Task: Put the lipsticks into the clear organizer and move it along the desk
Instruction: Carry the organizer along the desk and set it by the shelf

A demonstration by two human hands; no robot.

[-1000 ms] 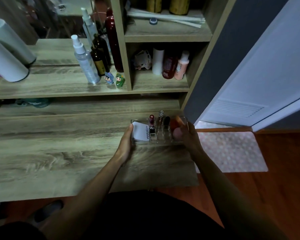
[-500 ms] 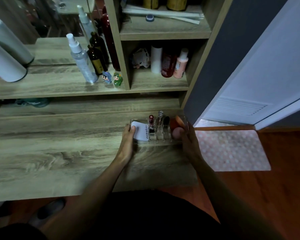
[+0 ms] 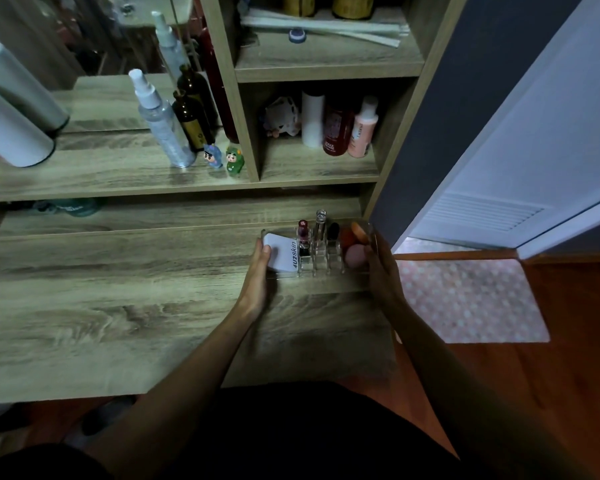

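The left hand (image 3: pixel 258 268) grips the left end of the clear organizer (image 3: pixel 317 268), fingers curled on the white compact (image 3: pixel 280 252) in it; three lipsticks (image 3: pixel 319 230) stand upright in its middle slots, so loading looks finished and the move along the wooden desk (image 3: pixel 118 306) is the step in hand; the right hand (image 3: pixel 381 268) clasps the right end beside the sponges (image 3: pixel 354 254); next calls for an even two-handed slide; beyond the desk's right edge lie a dotted mat (image 3: pixel 471 299) and an open door (image 3: pixel 534 133).
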